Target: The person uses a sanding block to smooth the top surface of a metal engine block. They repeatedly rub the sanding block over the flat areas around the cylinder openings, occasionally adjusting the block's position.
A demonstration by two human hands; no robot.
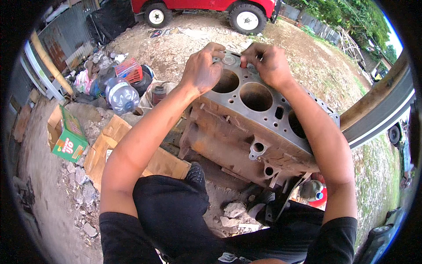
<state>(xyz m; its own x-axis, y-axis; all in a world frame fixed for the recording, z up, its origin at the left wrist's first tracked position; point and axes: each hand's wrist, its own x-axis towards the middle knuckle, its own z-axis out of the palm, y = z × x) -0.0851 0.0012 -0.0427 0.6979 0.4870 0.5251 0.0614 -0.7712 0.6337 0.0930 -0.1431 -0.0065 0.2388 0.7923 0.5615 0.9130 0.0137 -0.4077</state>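
Note:
A rusty engine block (220,132) with a machined top, round cylinder bores and bolt holes is in front of me. My left hand (205,66) is at the far left end of the top, fingers curled down by the edge; what they hold, if anything, is hidden. Just right of it, my right hand (266,64) is bent over the same end with fingers pinched near a hole. I cannot make out what is between those fingertips. Both forearms reach across the block, the right one covering part of the rearmost bores.
Cardboard (114,154), a green box (70,138), a clear jug (121,97) and a red crate (129,70) lie left. A post (373,92) stands right. A bottle (312,191) is below the block. A red vehicle (198,9) is parked beyond gravelly ground.

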